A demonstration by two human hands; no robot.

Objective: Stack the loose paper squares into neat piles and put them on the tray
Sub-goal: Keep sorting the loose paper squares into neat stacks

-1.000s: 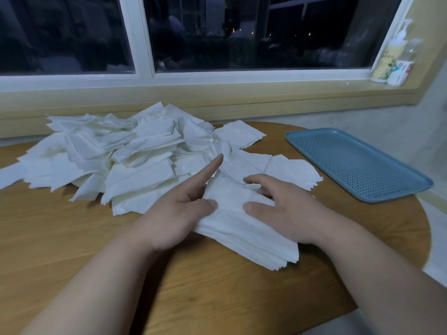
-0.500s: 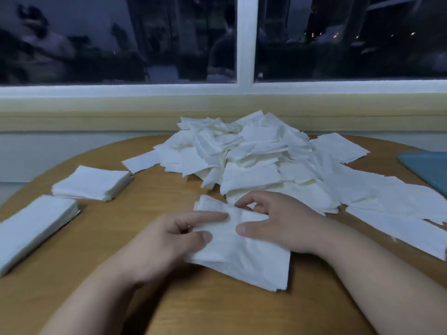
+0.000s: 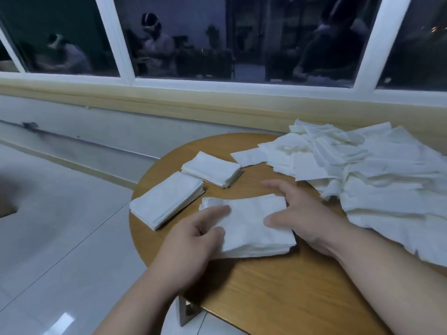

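I have both hands on one stack [image 3: 251, 226] of white paper squares, which lies flat near the left edge of the round wooden worktop [image 3: 278, 286]. My left hand [image 3: 193, 240] grips the stack's near left corner, with the forefinger laid across the top and the thumb curled against the edge. My right hand [image 3: 302, 218] holds the right side, thumb pressing down on the top sheet and fingers bent round the far right corner. The stack's edges are roughly lined up, though the far left corner looks a little ragged.

Just left of the stack and apart from it sit two squared-up piles. The nearer pile [image 3: 167, 199] is close to the worktop's left rim and the farther pile [image 3: 211, 169] lies just beyond it, their corners nearly meeting. To the right, the loose heap [image 3: 362, 170] of squares spreads over the far right part of the worktop, sheets overlapping at all angles and running out of view. My right wrist lies close beside the heap's near edge.

Pale tiled floor [image 3: 60, 226] shows to the left, and a dark window [image 3: 217, 39] runs along the far wall.
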